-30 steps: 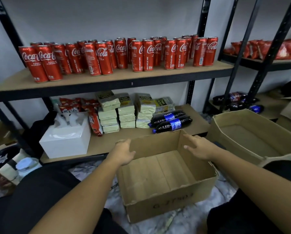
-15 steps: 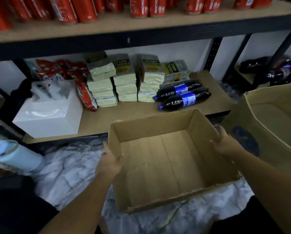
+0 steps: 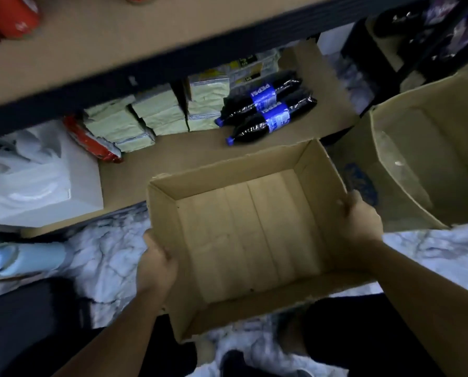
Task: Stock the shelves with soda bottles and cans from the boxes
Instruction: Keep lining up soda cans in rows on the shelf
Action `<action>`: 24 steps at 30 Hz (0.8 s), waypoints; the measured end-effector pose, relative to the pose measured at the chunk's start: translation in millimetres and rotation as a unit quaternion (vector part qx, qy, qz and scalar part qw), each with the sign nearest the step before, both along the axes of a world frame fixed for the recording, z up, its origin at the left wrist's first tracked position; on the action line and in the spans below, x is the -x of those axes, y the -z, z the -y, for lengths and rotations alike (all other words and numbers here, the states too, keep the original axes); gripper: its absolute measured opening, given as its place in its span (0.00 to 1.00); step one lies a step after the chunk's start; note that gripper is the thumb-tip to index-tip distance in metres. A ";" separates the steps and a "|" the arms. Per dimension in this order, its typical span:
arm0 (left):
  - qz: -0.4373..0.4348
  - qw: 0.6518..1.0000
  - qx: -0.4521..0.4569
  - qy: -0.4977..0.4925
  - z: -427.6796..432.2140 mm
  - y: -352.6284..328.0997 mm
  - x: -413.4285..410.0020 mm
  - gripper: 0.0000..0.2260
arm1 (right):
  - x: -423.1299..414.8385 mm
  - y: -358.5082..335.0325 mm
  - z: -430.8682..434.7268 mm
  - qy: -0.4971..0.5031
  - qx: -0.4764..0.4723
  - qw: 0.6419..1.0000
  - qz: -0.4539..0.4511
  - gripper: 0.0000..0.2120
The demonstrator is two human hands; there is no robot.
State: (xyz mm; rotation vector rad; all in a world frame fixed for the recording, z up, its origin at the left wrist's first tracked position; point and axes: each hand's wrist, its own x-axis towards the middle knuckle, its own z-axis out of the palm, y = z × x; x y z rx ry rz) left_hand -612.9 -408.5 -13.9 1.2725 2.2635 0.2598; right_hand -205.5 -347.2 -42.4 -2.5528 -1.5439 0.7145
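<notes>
gripping an empty box point(image 3: 227, 175) by its two short walls. left hand point(image 3: 156, 265) on the left wall near the front corner, knuckles up, fingers point(image 3: 170, 261) curled round the cardboard, tips hidden. right hand point(image 3: 360, 221) on the right wall, fingers point(image 3: 348, 198) hooked over the rim, thumb not to be made out. nothing inside but bare cardboard, so nothing here to stock. long axis of the box running left to right between the hands, slightly skewed, far wall toward the lower shelf point(image 3: 194, 151), near wall toward the body; impossible to say whether lifted or resting on the floor point(image 3: 99, 254). two bottles point(image 3: 265, 112) lying on their sides on the lower shelf, just beyond the far right corner of the box, touching each other, long axes slanting from caps at near left to bases at far right; nearer the right hand than the left, well apart from both. cans point(image 3: 10, 12) only as red blurs at the top left edge, standing on the upper shelf point(image 3: 146, 31). second box point(image 3: 417, 159) just beside the right hand, open, seemingly empty too as far as visible. left of the bottles, stacked pale packs point(image 3: 146, 118) and a white tissue box point(image 3: 42, 180) on the same shelf. probably a clearing-away step: with both hands taken up, no reaching for stock before putting the box down, most likely off to one side. worth minding the far rim against the shelf edge in any swing.
</notes>
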 end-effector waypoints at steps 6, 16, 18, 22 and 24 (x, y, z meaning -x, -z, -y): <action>0.030 0.993 0.104 0.044 1.5 -115.7 -13.5 0.23 | -26.2 -134.4 45.6 0.076 0.020 0.997 -0.019 0.10; 0.115 0.960 0.134 0.218 -20.9 -305.0 -72.2 0.16 | -71.4 -337.8 154.4 0.206 -0.039 0.974 -0.080 0.15; 0.150 0.945 0.110 0.270 -28.1 -334.2 -84.8 0.19 | -73.5 -370.0 179.0 0.237 -0.059 0.967 -0.078 0.22; 0.193 0.908 0.131 0.348 -48.0 -379.7 -111.8 0.24 | -60.6 -418.3 231.1 0.350 -0.120 0.926 -0.077 0.29; 0.201 0.890 0.124 0.391 -61.2 -396.6 -126.8 0.27 | -54.2 -432.0 257.9 0.400 -0.149 0.901 -0.080 0.29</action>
